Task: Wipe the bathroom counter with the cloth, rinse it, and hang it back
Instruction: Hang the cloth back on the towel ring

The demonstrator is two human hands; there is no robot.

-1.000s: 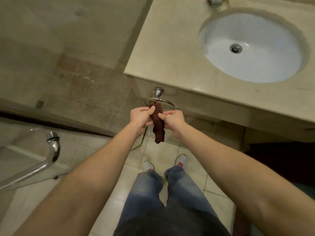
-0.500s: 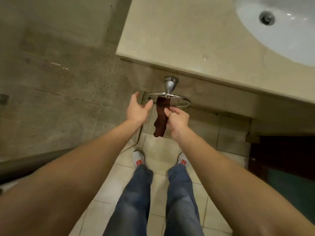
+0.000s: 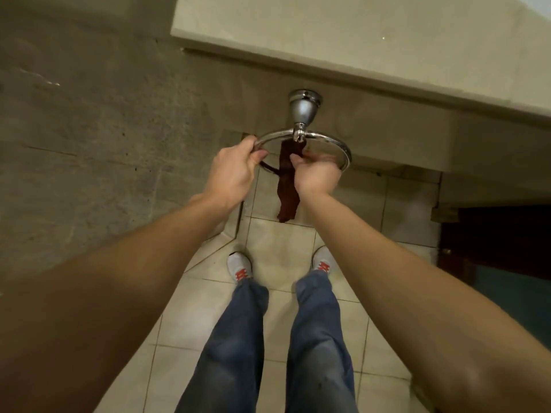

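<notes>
A dark red-brown cloth (image 3: 287, 195) hangs in a narrow strip from a chrome towel ring (image 3: 334, 140) fixed to the cabinet front under the beige counter (image 3: 343, 34). My right hand (image 3: 317, 174) pinches the cloth just below the ring, its fingers reaching through the ring. My left hand (image 3: 234, 171) grips the ring's left side. The cloth's lower end dangles free between my forearms.
A grey stone wall (image 3: 89, 129) stands on the left. Below are beige floor tiles (image 3: 277, 242), my jeans and white shoes (image 3: 240, 268). A dark cabinet opening (image 3: 495, 234) lies at the right under the counter.
The view has tilted down and the sink has left the frame. My left hand, open beside the ring half a second ago, now grips the ring. My right hand stays on the cloth.
</notes>
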